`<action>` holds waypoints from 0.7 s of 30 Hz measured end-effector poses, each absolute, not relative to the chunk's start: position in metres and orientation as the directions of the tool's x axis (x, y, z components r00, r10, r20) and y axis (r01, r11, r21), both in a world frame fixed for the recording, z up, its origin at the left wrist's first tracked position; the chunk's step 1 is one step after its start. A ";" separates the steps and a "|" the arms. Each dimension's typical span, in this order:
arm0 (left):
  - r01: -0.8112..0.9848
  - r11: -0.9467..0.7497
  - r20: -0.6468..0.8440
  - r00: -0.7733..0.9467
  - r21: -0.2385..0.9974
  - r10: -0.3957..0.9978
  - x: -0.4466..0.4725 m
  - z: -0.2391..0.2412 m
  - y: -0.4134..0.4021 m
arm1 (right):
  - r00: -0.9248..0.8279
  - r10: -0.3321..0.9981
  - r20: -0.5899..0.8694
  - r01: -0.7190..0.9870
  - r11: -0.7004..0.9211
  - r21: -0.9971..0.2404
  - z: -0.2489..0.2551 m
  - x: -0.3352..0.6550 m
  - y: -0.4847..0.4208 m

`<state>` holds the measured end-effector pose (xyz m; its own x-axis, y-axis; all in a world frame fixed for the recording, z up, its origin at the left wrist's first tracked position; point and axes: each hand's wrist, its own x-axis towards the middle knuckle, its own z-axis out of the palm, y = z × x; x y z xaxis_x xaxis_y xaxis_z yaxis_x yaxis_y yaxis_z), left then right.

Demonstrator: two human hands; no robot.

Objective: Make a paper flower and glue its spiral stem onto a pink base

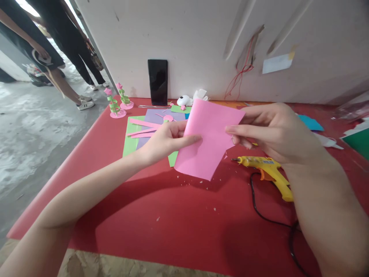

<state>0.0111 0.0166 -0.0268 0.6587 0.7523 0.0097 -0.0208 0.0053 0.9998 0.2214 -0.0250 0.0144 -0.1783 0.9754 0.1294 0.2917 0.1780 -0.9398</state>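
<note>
A pink sheet of paper (208, 139) is held up above the red table (161, 223), tilted a little. My left hand (165, 140) pinches its left edge with thumb and fingers. My right hand (272, 130) grips its right edge, fingers closed over the front. Below my right hand a yellow glue gun (268, 171) lies on the table, nozzle pointing left, its black cord (259, 209) trailing toward me.
Green and purple sheets (135, 140) with pink strips lie behind the held paper. Two small pink-and-green paper figures (115, 105) stand at the far left corner. A black phone (158, 81) leans on the wall. More coloured paper (357, 140) lies far right. People's legs (66, 65) stand at left.
</note>
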 end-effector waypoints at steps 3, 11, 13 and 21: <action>0.024 -0.016 -0.003 0.637 1.000 0.771 0.012 -0.029 0.019 | -0.161 0.981 0.107 0.292 0.151 -0.944 0.011 0.219 -0.022; 0.063 0.041 -0.070 0.557 0.997 0.827 0.016 -0.030 0.019 | -0.233 0.971 0.048 0.274 0.113 -0.955 0.004 0.220 -0.012; 0.066 0.050 -0.078 0.540 0.997 0.838 0.016 -0.030 0.019 | -0.258 0.966 0.035 0.285 0.111 -0.952 0.004 0.221 -0.011; 0.068 0.063 -0.088 0.492 0.996 0.866 0.014 -0.038 0.026 | -0.058 0.984 -0.171 0.698 -0.083 -0.711 -0.007 0.249 0.006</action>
<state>0.0140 0.0258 -0.0383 0.4918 0.8662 -0.0884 0.0678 0.0631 0.9957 0.2487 0.0060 -0.0065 -0.0580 0.9835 -0.1711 0.6979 -0.0826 -0.7114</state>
